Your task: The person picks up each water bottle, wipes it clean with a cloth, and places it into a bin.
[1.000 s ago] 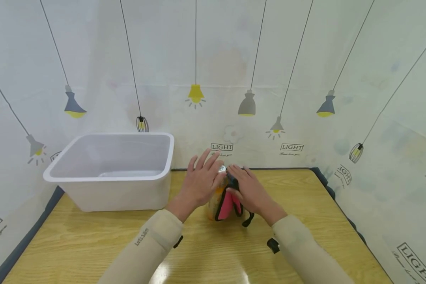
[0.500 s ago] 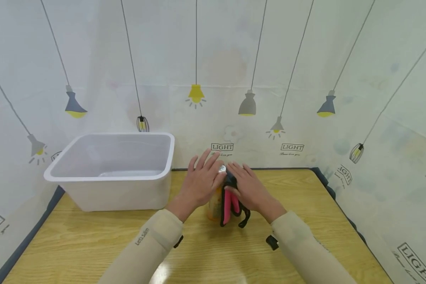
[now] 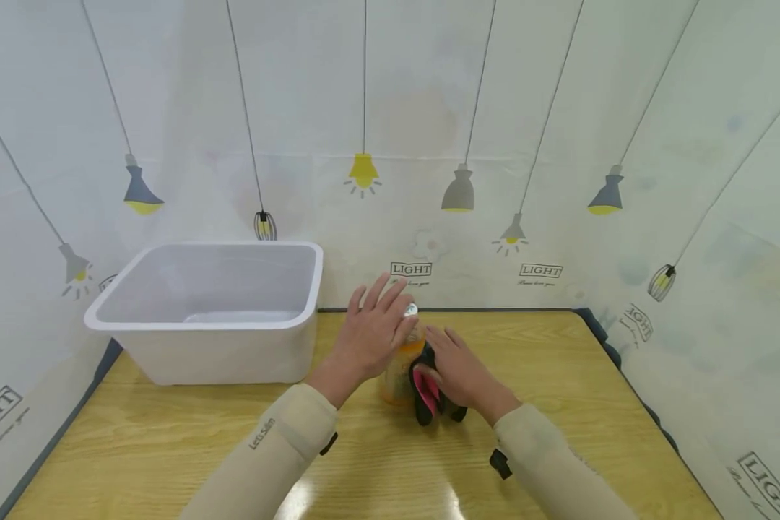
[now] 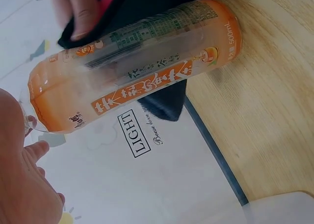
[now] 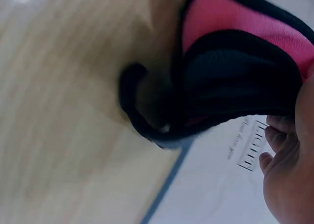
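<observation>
A clear plastic drink bottle (image 3: 398, 379) with an orange label stands upright on the table, its light-coloured cap (image 3: 411, 310) showing beside the left thumb. My left hand (image 3: 366, 338) grips it round the neck, with the other fingers spread upward. In my right hand (image 3: 458, 370), a dark, black-edged cloth piece (image 3: 422, 393) with a pink inner side is pinched, the thumb lying along the pink fold. From the left wrist, the cloth overlaps the bottle's side and a dark corner shows beyond it. A black strap (image 5: 131, 94) dangles from the cloth in the right wrist view.
A large white plastic tub (image 3: 214, 357) stands on the wooden table (image 3: 188, 448) at the left. Behind the table hangs a pale backdrop (image 3: 416, 209) printed with lamps. Small black pieces (image 3: 499, 464) show beneath the sleeves.
The cloth's pink side has narrowed as its folds swung, and its lower end hangs a little lower. More of the bottle shows beside it. The left hand keeps its grip on the neck.
</observation>
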`<state>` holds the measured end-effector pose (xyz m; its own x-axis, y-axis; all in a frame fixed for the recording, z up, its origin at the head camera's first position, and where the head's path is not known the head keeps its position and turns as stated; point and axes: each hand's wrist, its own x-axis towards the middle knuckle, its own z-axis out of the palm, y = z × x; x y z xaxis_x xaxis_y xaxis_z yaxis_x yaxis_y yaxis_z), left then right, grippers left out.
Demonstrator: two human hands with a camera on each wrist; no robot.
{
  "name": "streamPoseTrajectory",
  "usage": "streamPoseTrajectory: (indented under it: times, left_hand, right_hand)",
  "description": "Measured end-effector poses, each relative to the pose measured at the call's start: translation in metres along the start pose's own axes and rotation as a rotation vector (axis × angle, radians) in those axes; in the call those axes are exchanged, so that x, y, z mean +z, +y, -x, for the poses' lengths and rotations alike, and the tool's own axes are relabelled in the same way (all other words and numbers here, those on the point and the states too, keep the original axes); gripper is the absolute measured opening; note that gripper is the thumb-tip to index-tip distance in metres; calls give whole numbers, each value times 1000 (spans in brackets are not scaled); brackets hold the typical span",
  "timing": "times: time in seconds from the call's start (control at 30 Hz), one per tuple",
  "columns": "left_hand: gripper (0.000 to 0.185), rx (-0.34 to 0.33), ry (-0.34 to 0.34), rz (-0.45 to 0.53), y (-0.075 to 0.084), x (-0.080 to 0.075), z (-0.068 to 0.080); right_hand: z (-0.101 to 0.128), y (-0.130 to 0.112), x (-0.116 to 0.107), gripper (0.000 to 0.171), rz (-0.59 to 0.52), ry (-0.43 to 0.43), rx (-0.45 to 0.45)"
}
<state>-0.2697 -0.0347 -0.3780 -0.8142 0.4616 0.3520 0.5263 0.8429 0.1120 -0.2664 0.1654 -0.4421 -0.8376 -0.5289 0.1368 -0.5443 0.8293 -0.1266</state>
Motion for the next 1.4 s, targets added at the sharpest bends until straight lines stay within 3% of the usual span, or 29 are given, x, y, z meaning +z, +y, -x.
streamPoseTrajectory:
  times: [0.4, 0.6, 0.8, 1.1, 1.27, 1.4]
  left_hand:
    - [48, -2, 2, -11, 1, 0, 0]
    - [48, 2, 2, -15, 3, 0, -1]
    - [48, -1, -9, -2, 2, 1, -1]
    - [49, -4, -7, 6, 0, 1, 0]
    - [50, -5, -18, 9, 0, 0, 1]
    - [50, -7, -21, 10, 1, 0, 1]
  right_hand:
    - [7, 0, 39, 67, 11, -112, 51]
    - [11, 5, 48, 66, 1, -82, 55]
    - [7, 5, 28, 61, -11, -15, 30]
    - [-3, 1, -21, 60, -69, 170, -6]
    - [-8, -6, -42, 61, -85, 190, -24]
    - [-11, -9, -50, 61, -45, 158, -37]
